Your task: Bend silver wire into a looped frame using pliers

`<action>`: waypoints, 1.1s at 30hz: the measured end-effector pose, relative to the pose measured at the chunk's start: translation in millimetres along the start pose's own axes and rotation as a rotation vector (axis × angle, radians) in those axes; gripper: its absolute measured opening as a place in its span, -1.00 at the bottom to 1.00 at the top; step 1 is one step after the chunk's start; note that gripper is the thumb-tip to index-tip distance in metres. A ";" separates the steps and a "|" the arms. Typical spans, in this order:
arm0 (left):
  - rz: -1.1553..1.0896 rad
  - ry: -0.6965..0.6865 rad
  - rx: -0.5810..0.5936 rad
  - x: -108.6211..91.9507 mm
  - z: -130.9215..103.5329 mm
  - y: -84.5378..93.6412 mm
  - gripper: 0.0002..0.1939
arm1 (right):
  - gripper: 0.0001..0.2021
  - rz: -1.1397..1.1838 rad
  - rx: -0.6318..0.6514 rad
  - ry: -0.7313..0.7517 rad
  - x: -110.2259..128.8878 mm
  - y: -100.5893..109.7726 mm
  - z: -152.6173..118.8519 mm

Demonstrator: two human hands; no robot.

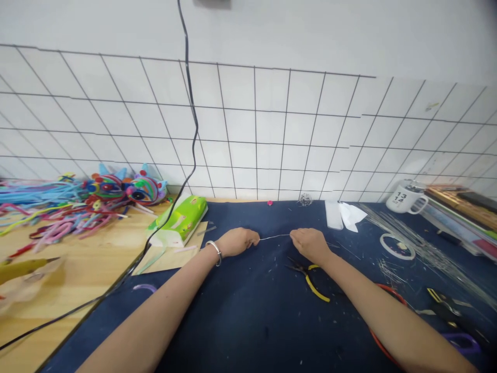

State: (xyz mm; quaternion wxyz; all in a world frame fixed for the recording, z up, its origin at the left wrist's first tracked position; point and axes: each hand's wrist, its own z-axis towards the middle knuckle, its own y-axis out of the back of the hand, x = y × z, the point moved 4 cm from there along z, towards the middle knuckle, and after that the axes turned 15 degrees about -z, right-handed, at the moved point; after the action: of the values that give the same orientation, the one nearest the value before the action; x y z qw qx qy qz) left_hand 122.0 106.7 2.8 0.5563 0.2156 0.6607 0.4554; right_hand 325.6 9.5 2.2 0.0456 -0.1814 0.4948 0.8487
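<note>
A thin silvery wire [275,237] stretches between my two hands above the dark blue cloth [248,321]. My left hand [237,241], with a silver bracelet [215,253] at the wrist, is closed on the wire's left end. The right end is pinched in my right hand [309,243], whose fingers are pressed together. Just below my right hand lie pliers with yellow and black handles [316,287], their jaws pointing left. A short length of wire shows to the right of my right hand.
At left are a green tissue pack [190,215], a black cable [194,150] and colourful pipe cleaners [58,228] on wood. At right are a white mug [406,198], a white ring-shaped spool [388,248], long thin wires [430,259] and tools with purple handles [464,342].
</note>
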 end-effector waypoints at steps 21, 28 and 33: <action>-0.167 0.115 -0.048 3.9 -1.1 0.2 -0.70 | -0.80 0.097 0.073 0.162 -14.4 -1.4 -10.6; -0.199 0.114 -0.058 8.9 -1.3 0.6 -0.75 | -0.77 0.113 0.109 0.146 -15.4 -5.5 -9.8; -0.173 0.068 -0.062 7.7 0.4 3.8 -0.80 | -0.76 0.139 0.128 0.142 -14.0 -6.0 -9.9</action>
State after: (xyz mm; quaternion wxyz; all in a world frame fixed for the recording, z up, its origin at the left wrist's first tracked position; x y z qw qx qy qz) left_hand 119.3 114.8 1.9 0.5773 0.1249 0.6810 0.4329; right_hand 342.8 5.5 -2.2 -0.0367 -0.2030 0.5614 0.8014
